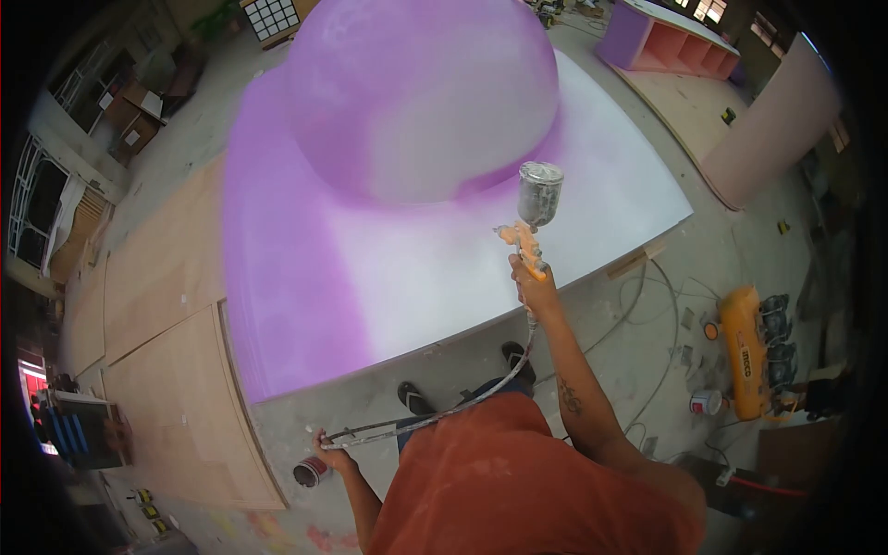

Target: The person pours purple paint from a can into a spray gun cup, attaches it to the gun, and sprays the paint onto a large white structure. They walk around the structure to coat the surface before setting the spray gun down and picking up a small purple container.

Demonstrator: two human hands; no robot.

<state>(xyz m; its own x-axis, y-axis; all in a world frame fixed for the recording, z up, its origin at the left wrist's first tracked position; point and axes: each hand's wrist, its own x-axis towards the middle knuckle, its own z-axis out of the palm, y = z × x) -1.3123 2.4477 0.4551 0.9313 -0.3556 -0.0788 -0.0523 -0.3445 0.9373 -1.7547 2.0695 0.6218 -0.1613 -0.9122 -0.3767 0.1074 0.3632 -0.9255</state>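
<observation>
My right hand is closed around the handle of a paint spray gun, orange with paint, with a grey metal cup on top. A hose runs from the gun's base across my body to my left hand, whose fingers are wrapped round a loop of it. Beyond the gun lies a wide white panel, coated purple along its left side. On it rests a large dome, mostly purple with a pale grey patch facing me. The gun is apart from both surfaces.
An open paint can stands near my left hand. To the right are an orange air compressor, another can and hoses on the floor. Plywood sheets lie left; a curved pale panel and purple shelf unit stand far right.
</observation>
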